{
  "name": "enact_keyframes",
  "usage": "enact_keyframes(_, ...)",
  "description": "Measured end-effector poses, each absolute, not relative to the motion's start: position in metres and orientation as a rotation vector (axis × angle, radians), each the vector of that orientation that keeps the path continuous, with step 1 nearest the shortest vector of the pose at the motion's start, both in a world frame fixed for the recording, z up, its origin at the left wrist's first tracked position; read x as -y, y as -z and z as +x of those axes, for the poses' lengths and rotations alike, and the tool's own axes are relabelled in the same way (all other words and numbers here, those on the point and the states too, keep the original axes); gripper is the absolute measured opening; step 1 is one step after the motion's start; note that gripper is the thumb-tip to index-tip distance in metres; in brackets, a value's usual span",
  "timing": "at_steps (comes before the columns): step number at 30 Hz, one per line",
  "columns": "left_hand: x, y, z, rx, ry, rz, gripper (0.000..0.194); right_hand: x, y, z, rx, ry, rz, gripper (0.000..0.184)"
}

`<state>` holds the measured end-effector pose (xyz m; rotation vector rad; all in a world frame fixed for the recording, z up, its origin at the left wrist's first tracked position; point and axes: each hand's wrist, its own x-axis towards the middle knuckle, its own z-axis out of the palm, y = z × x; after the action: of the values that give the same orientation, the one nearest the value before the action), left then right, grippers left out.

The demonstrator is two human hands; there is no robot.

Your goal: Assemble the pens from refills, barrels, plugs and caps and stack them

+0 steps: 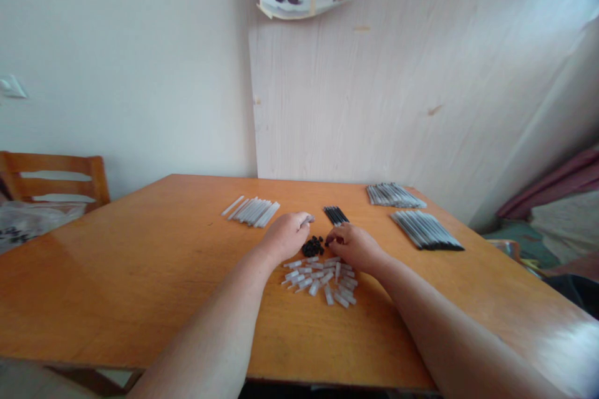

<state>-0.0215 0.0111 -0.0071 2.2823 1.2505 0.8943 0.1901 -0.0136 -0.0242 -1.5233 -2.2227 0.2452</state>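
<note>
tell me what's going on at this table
A person is handling small parts over a wooden table. The right hand reaches to the edge of a pile of small black pieces, seemingly touching one. The left hand is just beside that pile; what it holds, if anything, is too small to tell. Clear plastic pieces lie scattered nearer the person, pale tubes beyond to the left, and two groups of slim sticks to the right.

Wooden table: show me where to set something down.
The table is bare left of the left forearm, right of the right forearm short of the dark-tipped tubes, and between both forearms nearer you than the translucent pieces. Crowded: black pieces between the left hand and right hand.
</note>
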Motion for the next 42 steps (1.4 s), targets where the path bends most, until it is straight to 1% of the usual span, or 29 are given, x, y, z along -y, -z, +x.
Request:
enact_keyframes(8, -0.013, 0.010, -0.021, -1.212, -0.901, 2.336, 0.033, 0.012, 0.028, 0.190, 2.197, -0.294, -1.508, 0.015)
enact_keyframes(12, -0.008, 0.005, -0.021, -1.207, -0.878, 2.372, 0.033, 0.013, 0.024, 0.190, 2.021, -0.380, -1.473, 0.009)
enact_keyframes(14, -0.005, 0.002, -0.019, -1.209, -0.856, 2.404, 0.033, 0.015, 0.020, 0.190, 1.895, -0.462, -1.432, 0.006)
enact_keyframes(16, -0.001, -0.001, -0.018, -1.211, -0.839, 2.427, 0.032, 0.019, 0.014, 0.188, 1.780, -0.612, -1.365, 0.005)
enact_keyframes(19, 0.002, -0.001, -0.015, -1.187, -0.827, 2.449, 0.031, 0.027, 0.004, 0.184, 1.626, -0.835, -1.215, 0.009)
enact_keyframes(22, 0.003, -0.001, -0.013, -1.152, -0.805, 2.482, 0.032, 0.034, -0.004, 0.180, 1.535, -0.912, -1.086, 0.013)
enact_keyframes(27, 0.004, -0.001, -0.012, -1.137, -0.761, 2.513, 0.034, 0.037, -0.006, 0.176, 1.514, -0.922, -1.053, 0.016)
enact_keyframes(34, 0.010, -0.007, -0.011, -1.143, -0.709, 2.553, 0.031, 0.032, 0.004, 0.178, 1.608, -0.842, -1.084, 0.013)
enact_keyframes(42, 0.010, -0.005, -0.010, -1.148, -0.689, 2.552, 0.027, 0.033, 0.003, 0.177, 1.662, -0.783, -1.092, 0.012)
